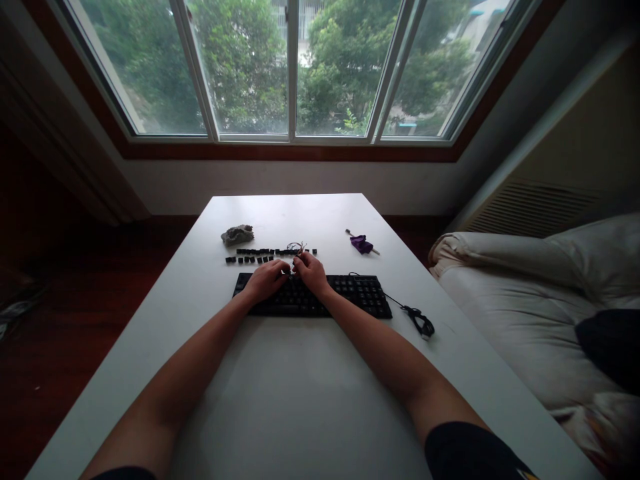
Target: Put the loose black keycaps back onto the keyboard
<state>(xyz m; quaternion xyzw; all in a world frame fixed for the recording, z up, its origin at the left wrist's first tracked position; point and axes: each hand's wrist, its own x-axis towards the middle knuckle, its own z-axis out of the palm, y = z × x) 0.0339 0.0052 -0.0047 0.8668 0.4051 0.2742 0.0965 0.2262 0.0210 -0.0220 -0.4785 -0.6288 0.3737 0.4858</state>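
Note:
A black keyboard [360,293] lies on the white table with its long side toward me. My left hand [270,277] rests over its upper left half, fingers bent and drawn together at the top edge; whatever they pinch is too small to make out. Close beside it, my right hand [310,272] is closed around a thin wire tool [301,248], whose loops stick up past the fingertips. Beyond the keyboard, loose black keycaps [255,252] are lined up in two rows. Both hands hide part of the keys.
A crumpled grey cloth [238,235] lies at the back left. On the back right is a purple cloth [361,245] with a brush [349,232] by it. The coiled cable [420,322] lies right of the keyboard. A pale sofa [495,293] stands beside the table [280,400].

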